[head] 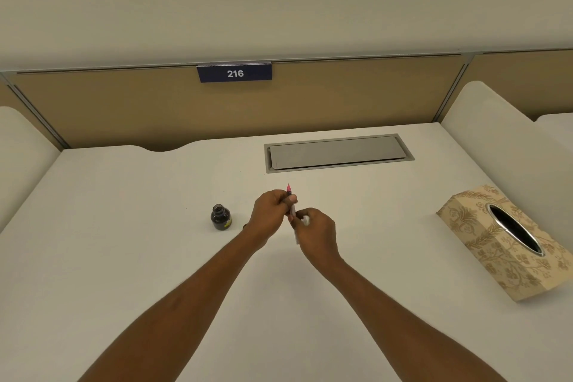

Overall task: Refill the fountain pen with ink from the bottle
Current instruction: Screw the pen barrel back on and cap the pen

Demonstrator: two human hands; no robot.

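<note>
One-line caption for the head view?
Left hand and right hand hold a fountain pen over the desk; uncapped ink bottle stands left of them.

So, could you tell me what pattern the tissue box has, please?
Tissue box: beige floral print, head view.

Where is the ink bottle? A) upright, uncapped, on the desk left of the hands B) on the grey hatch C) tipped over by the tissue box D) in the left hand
A: the ink bottle stands open-necked on the desk, apart from the left hand; both that and the right hand hold the pen.
</note>
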